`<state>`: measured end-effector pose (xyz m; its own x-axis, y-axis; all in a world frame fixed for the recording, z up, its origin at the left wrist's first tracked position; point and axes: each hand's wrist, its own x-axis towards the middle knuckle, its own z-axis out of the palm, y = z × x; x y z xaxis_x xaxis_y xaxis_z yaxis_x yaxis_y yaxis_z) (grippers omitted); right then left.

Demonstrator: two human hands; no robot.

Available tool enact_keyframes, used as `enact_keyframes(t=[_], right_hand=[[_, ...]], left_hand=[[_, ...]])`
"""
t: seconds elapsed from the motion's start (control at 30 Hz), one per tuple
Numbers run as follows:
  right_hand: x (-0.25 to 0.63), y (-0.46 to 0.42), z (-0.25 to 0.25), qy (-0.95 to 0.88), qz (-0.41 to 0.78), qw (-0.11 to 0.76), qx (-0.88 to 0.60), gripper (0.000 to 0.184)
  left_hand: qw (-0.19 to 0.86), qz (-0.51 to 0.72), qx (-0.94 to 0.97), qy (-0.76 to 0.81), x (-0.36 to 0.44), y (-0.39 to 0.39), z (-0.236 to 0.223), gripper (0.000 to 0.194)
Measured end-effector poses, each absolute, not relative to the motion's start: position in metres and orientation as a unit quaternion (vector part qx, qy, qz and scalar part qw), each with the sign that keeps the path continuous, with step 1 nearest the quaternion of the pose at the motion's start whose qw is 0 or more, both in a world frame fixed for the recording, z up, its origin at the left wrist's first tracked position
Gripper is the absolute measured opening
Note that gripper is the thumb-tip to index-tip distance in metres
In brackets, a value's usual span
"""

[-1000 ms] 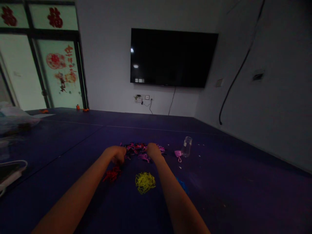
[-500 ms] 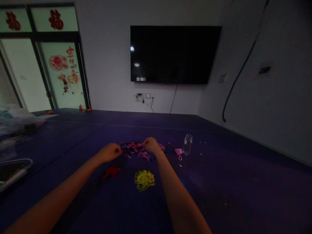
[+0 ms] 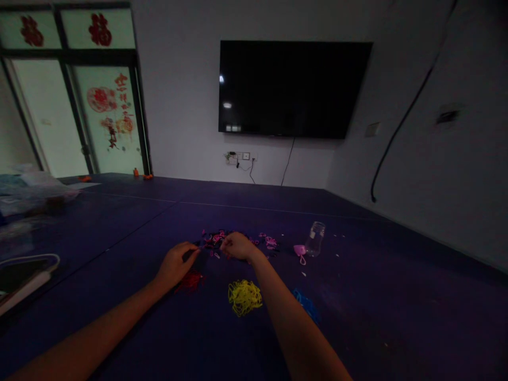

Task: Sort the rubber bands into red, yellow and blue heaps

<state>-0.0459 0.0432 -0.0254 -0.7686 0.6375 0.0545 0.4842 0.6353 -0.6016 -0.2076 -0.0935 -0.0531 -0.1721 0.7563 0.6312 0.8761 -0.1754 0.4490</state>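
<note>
My left hand (image 3: pixel 174 263) and my right hand (image 3: pixel 236 246) reach out over a dark purple table (image 3: pixel 357 317). Both rest at a mixed pile of pink, red and black small loops (image 3: pixel 226 241). The fingers of each hand are pinched, and a thin pink strand seems stretched between them. A red heap (image 3: pixel 191 281) lies just under my left hand. A yellow heap (image 3: pixel 245 297) lies near my right forearm, with a blue heap (image 3: pixel 305 305) to its right.
A small clear bottle (image 3: pixel 316 238) stands right of the pile with its pink cap (image 3: pixel 299 250) beside it. A white-edged device (image 3: pixel 24 275) lies at the left edge, plastic bags (image 3: pixel 35 188) behind it. A black screen (image 3: pixel 293 89) hangs on the far wall.
My left hand lifted off the red heap and moved toward my right hand. Both hands now pinch at the near edge of the mixed pile. The view shifted slightly left.
</note>
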Motion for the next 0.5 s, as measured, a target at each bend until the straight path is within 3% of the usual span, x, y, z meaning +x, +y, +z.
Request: enact_keyframes(t=[0.2, 0.33, 0.5], right_hand=[[-0.043, 0.036, -0.022, -0.913, 0.085, 0.103, -0.386, 0.018], [-0.043, 0.035, -0.032, -0.892, 0.066, 0.1, -0.436, 0.038], [-0.046, 0.027, -0.034, -0.897, 0.046, 0.081, -0.432, 0.026]], left_hand=[[0.055, -0.466, -0.601, -0.647, -0.212, -0.092, -0.057, 0.027], [0.033, -0.483, -0.586, -0.65, -0.213, -0.091, -0.057, 0.028], [-0.01, -0.498, -0.564, -0.658, -0.214, -0.09, -0.06, 0.032]])
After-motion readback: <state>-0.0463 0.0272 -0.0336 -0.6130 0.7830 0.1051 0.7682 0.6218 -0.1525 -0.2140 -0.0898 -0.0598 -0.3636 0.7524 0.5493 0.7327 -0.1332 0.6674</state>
